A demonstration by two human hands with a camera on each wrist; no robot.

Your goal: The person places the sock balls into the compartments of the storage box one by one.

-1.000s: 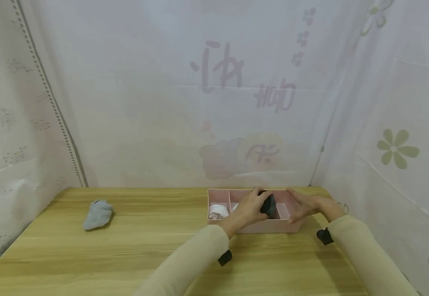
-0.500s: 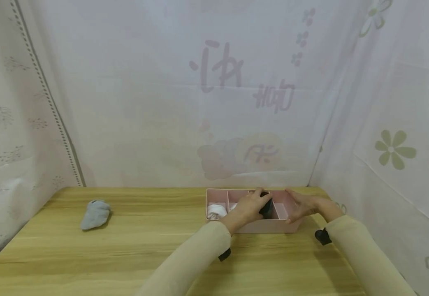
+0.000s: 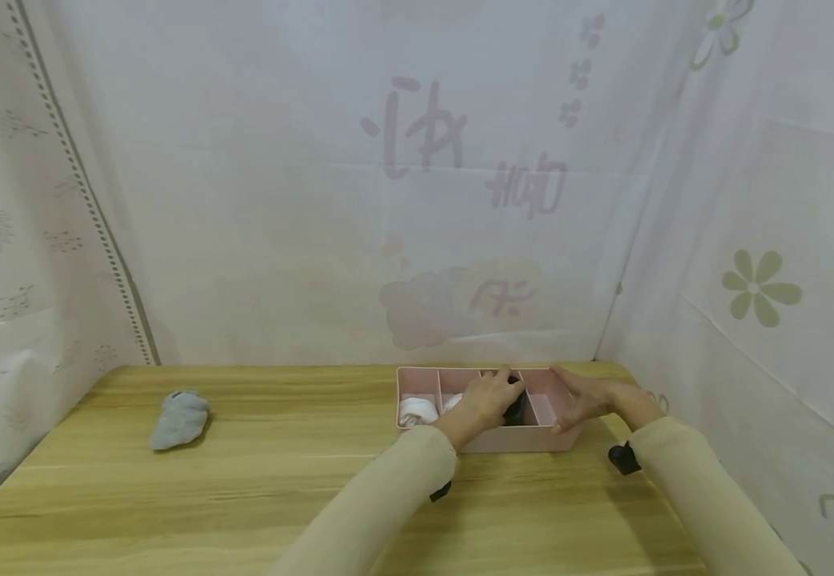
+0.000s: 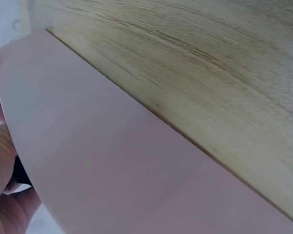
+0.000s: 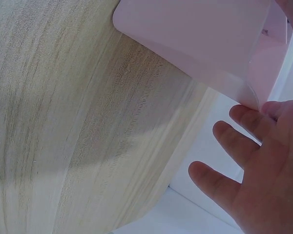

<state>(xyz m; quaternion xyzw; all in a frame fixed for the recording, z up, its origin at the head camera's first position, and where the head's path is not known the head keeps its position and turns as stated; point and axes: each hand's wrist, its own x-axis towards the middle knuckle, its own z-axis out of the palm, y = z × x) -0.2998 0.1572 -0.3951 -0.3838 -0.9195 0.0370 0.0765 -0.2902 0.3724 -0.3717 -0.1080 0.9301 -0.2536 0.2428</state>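
Note:
A pink divided storage box (image 3: 517, 438) sits near the back edge of the wooden table. My left hand (image 3: 484, 400) reaches down into its third compartment from the left and holds a bundled black sock (image 3: 516, 410), largely hidden by the fingers. In the left wrist view a bit of the black sock (image 4: 20, 173) shows beyond the box wall. At the box's right end, my right hand (image 3: 588, 398) grips the rim between thumb and forefinger. The other fingers (image 5: 234, 141) spread outside the box in the right wrist view.
A bundled white sock (image 3: 417, 412) lies in the leftmost compartment, and another white bundle (image 3: 452, 402) is partly hidden in the second. A grey bundled sock (image 3: 181, 421) lies on the left of the table (image 3: 244, 496). Patterned curtains (image 3: 280, 200) hang behind and at both sides.
My left hand has lowered the black sock deeper into the third compartment. The right hand keeps its hold on the box end. The head view has shifted slightly.

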